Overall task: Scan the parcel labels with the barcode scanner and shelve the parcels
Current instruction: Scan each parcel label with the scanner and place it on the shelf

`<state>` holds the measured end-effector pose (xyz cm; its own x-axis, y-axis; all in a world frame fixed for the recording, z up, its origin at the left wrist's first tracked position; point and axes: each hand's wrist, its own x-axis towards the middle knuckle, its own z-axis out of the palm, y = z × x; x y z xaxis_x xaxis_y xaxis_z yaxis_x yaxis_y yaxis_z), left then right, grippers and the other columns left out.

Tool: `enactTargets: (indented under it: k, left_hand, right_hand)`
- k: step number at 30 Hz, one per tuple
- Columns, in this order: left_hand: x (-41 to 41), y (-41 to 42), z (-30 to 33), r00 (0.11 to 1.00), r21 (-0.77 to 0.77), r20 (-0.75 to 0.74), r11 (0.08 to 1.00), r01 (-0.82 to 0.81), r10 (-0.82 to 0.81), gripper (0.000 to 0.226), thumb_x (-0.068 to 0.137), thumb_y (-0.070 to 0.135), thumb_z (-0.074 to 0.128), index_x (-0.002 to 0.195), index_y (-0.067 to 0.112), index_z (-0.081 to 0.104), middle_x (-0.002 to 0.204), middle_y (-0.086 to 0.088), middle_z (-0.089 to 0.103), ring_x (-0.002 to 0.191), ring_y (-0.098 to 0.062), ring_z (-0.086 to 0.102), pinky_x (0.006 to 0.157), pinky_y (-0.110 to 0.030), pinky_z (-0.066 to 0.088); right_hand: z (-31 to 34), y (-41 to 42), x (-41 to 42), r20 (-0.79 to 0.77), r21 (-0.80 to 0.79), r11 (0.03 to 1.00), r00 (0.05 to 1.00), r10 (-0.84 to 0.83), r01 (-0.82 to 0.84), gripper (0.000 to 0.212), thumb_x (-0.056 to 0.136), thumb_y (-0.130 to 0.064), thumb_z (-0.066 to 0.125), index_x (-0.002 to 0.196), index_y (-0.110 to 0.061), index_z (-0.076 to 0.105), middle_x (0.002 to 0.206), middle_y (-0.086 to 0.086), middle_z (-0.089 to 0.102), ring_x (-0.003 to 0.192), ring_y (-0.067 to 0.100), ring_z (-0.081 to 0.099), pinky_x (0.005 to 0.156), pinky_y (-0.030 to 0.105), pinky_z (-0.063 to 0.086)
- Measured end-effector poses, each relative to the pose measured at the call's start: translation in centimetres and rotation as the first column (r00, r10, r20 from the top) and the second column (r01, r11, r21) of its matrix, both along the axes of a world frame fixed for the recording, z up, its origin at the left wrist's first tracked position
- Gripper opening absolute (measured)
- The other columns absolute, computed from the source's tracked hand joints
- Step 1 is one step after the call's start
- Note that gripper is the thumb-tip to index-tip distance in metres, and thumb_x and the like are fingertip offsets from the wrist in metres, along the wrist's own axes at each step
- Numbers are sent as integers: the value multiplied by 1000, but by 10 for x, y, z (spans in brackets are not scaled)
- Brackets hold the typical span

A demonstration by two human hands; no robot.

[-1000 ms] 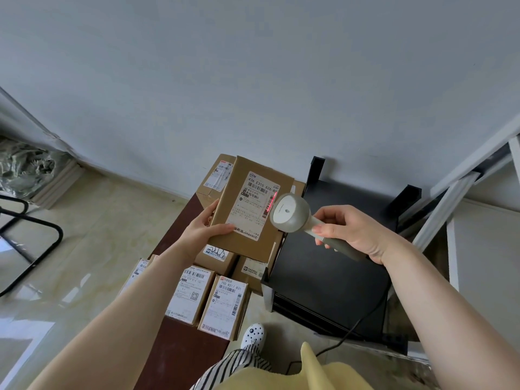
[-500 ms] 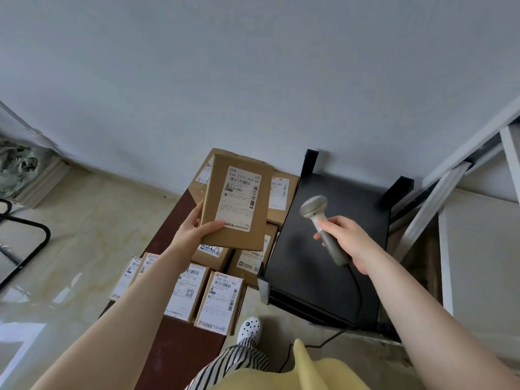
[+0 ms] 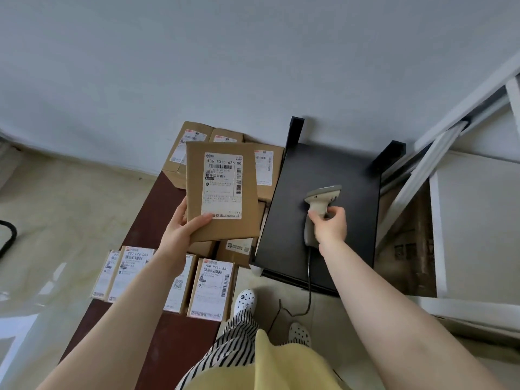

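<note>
A person's left hand point(image 3: 180, 235) holds a flat brown cardboard parcel point(image 3: 222, 190) aloft at centre frame, thumb pressed across its lower front edge beside the white shipping label point(image 3: 223, 187), the fingers hidden behind the box. To the right, the right hand point(image 3: 330, 225) curls around the handle of a grey corded barcode scanner point(image 3: 319, 205), whose head rests against the black tabletop point(image 3: 337, 170). Under the raised parcel, more labelled cardboard boxes point(image 3: 212, 288) lie in rows on a dark brown bench point(image 3: 157, 209) running to the lower left. A white metal shelf frame point(image 3: 439, 153) stands at right.
</note>
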<state>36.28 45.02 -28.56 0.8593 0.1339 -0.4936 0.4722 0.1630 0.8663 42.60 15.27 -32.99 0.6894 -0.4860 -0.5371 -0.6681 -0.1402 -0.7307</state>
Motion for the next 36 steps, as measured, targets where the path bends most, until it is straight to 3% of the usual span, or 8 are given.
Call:
enactTargets:
  k: [11,14,17,19,21,24,30,36]
  left_hand:
    - [18,-12,-3,996,-48,7,995,84,-83,78,73,36,80,144,33,50,124,4,72,116,-19,67,105,-43,50]
    - [25,-19,-1,996,-68,29,994,89,-87,74,77,29,76,146,30,48,123,4,72,114,-16,69,100,-37,52]
    - [31,-30,3,995,-88,44,992,93,-89,72,78,23,79,144,27,50,117,7,75,107,-13,71,84,-25,57]
    - [35,-36,4,993,-106,53,988,111,-106,71,78,24,76,143,25,49,113,6,76,100,-12,74,76,-22,58]
    - [36,-43,8,990,-106,63,985,135,-129,78,75,28,77,146,25,47,113,4,76,96,-12,75,73,-22,59]
    - [25,-57,18,979,-107,85,975,193,-184,84,72,33,80,149,27,45,121,-1,73,103,-19,73,76,-26,59]
    - [-32,-86,44,928,-23,142,936,350,-344,86,67,41,84,145,33,48,128,-1,69,117,-28,67,96,-44,55]
    - [-154,-131,49,900,31,44,901,433,-434,112,48,52,88,147,32,41,128,1,67,103,-10,71,77,-20,57]
  right_hand:
    - [-14,-1,-5,-5,-102,993,998,65,-65,48,87,-37,75,120,-14,50,104,0,60,93,19,58,77,31,41]
    - [-15,-3,-3,-16,-247,962,993,116,-117,49,83,-45,75,116,-14,55,112,4,62,102,24,60,79,36,47]
    - [-4,0,-2,53,-343,937,995,89,-65,52,84,-50,72,119,-14,59,120,8,56,118,27,52,98,39,45]
    - [15,8,-5,165,-243,968,981,104,-62,53,85,-55,68,122,-18,59,123,3,55,120,22,50,103,36,43]
    - [40,18,-13,249,23,991,960,125,-134,58,85,-60,65,129,-23,55,130,-1,55,124,16,52,104,34,42]
    - [73,28,-38,217,289,906,943,252,-308,88,75,-71,64,148,-29,37,145,-3,48,134,15,45,113,39,34]
    - [99,-3,-122,273,479,794,923,270,-374,97,68,-49,74,152,-27,30,125,-5,65,108,6,65,101,36,50]
    - [89,-55,-251,232,523,776,935,269,-353,94,67,-48,74,149,-24,34,125,-4,63,112,11,62,105,44,47]
